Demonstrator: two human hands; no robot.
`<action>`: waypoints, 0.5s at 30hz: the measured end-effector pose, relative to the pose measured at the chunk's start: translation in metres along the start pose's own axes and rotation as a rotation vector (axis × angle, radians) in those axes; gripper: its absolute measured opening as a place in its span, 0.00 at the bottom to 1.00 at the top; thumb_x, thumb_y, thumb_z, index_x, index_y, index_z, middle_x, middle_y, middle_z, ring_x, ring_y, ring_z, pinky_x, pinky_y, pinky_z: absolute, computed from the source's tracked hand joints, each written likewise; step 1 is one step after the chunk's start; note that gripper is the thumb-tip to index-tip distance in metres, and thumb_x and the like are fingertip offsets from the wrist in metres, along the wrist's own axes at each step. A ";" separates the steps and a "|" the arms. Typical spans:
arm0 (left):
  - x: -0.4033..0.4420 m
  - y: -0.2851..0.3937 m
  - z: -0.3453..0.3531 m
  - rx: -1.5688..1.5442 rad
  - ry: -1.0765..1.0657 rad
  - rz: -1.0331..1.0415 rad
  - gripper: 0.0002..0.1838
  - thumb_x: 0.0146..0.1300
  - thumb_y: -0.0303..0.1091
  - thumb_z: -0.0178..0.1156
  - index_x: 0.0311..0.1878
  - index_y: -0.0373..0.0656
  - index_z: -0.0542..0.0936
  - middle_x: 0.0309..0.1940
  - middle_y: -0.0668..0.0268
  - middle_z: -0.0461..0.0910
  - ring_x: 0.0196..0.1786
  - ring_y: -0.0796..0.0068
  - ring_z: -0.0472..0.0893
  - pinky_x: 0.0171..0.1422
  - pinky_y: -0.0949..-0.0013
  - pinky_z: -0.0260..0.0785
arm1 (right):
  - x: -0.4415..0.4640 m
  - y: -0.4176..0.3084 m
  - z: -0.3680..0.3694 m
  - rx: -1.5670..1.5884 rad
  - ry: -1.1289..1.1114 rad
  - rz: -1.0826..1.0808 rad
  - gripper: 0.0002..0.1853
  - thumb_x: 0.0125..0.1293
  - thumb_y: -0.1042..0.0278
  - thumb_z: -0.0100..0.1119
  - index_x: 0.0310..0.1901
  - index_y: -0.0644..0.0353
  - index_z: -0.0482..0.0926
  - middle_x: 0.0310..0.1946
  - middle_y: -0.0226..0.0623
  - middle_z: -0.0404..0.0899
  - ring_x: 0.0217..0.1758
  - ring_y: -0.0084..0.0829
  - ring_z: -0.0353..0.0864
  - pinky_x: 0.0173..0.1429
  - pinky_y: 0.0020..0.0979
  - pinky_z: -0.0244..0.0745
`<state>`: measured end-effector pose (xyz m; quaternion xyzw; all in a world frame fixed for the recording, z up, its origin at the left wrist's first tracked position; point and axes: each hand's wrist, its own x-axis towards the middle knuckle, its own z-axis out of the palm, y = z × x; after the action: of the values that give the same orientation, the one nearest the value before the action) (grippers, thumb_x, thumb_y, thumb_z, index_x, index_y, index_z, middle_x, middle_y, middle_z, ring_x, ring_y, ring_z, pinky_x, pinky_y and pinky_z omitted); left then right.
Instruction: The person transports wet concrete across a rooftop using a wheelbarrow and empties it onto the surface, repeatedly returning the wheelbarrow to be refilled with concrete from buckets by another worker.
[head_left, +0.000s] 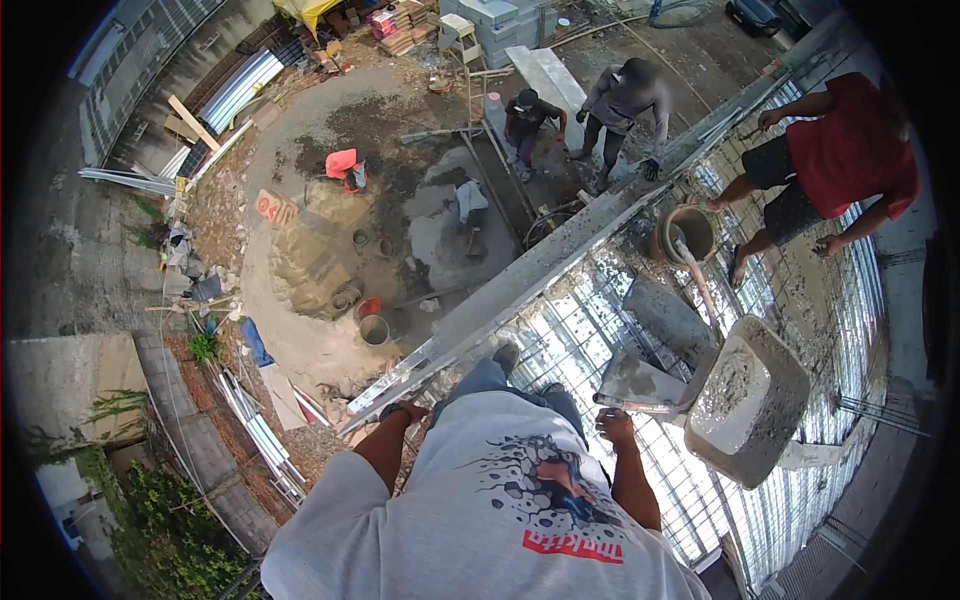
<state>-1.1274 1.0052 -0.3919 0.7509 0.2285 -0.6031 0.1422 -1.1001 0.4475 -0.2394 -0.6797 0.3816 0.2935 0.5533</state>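
My left hand (408, 411) hangs beside my hip near the long concrete edge beam (470, 325), with a dark band at the wrist. Its fingers look loosely extended, and I see nothing in them. On the other side, my right hand (615, 426) hangs above the steel mesh, its fingers loosely bent and apart. Just beyond it lies a thin handle (640, 405), which the hand does not seem to grip. A cement-smeared tub (750, 400) and grey, flat-sided pieces (645, 380) rest on the mesh to the right.
Shiny metal decking under rebar mesh (560, 440) spreads to my right. A person in a red shirt (850, 150) stands by a bucket (688, 232) with a pole in it. Below the beam, several people work around a sand pile (310, 250) and buckets (375, 330).
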 end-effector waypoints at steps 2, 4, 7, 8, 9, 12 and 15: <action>0.005 -0.004 0.000 0.065 -0.008 0.048 0.46 0.47 0.68 0.59 0.59 0.37 0.74 0.58 0.50 0.73 0.61 0.58 0.74 0.64 0.61 0.64 | 0.000 -0.003 0.003 -0.019 0.026 0.022 0.08 0.60 0.72 0.57 0.42 0.57 0.77 0.30 0.32 0.81 0.27 0.23 0.80 0.25 0.24 0.70; 0.017 -0.012 0.004 0.117 -0.028 0.103 0.46 0.47 0.69 0.59 0.59 0.38 0.74 0.58 0.51 0.73 0.60 0.57 0.74 0.64 0.61 0.64 | 0.003 0.006 0.001 0.014 0.014 0.020 0.08 0.60 0.72 0.58 0.42 0.57 0.77 0.30 0.31 0.81 0.27 0.23 0.79 0.25 0.24 0.70; 0.025 -0.015 0.007 0.168 -0.047 0.145 0.40 0.51 0.67 0.56 0.58 0.43 0.75 0.56 0.52 0.75 0.57 0.58 0.76 0.60 0.61 0.67 | -0.007 -0.008 0.007 -0.060 0.077 0.076 0.09 0.60 0.71 0.58 0.42 0.57 0.76 0.31 0.31 0.80 0.27 0.22 0.79 0.25 0.23 0.70; 0.012 -0.009 0.002 0.181 -0.033 0.124 0.36 0.55 0.65 0.54 0.58 0.48 0.76 0.54 0.53 0.77 0.53 0.58 0.78 0.56 0.61 0.71 | -0.007 -0.007 0.005 -0.048 0.072 0.068 0.09 0.60 0.71 0.58 0.42 0.57 0.76 0.31 0.31 0.80 0.27 0.22 0.79 0.25 0.23 0.70; -0.005 -0.002 -0.005 0.195 -0.019 0.102 0.31 0.60 0.63 0.52 0.58 0.52 0.77 0.51 0.54 0.78 0.49 0.59 0.81 0.52 0.62 0.75 | -0.006 -0.005 0.004 -0.037 0.067 0.061 0.09 0.60 0.71 0.58 0.43 0.58 0.76 0.30 0.31 0.80 0.27 0.22 0.79 0.25 0.23 0.70; -0.082 0.024 -0.044 0.046 -0.089 0.068 0.44 0.51 0.70 0.54 0.58 0.39 0.75 0.58 0.50 0.73 0.62 0.56 0.72 0.67 0.61 0.61 | -0.004 0.005 0.000 0.022 0.060 0.033 0.08 0.60 0.70 0.59 0.41 0.59 0.78 0.29 0.31 0.81 0.26 0.22 0.79 0.24 0.24 0.70; -0.076 0.024 -0.041 0.075 -0.073 0.043 0.43 0.52 0.69 0.53 0.59 0.40 0.74 0.60 0.50 0.72 0.64 0.55 0.71 0.69 0.61 0.59 | -0.009 -0.001 0.001 0.028 0.060 0.049 0.08 0.60 0.71 0.58 0.41 0.59 0.77 0.29 0.31 0.80 0.26 0.22 0.78 0.24 0.22 0.69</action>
<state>-1.0933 0.9916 -0.3100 0.7379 0.1842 -0.6350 0.1352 -1.1046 0.4500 -0.2316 -0.6707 0.4188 0.2811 0.5438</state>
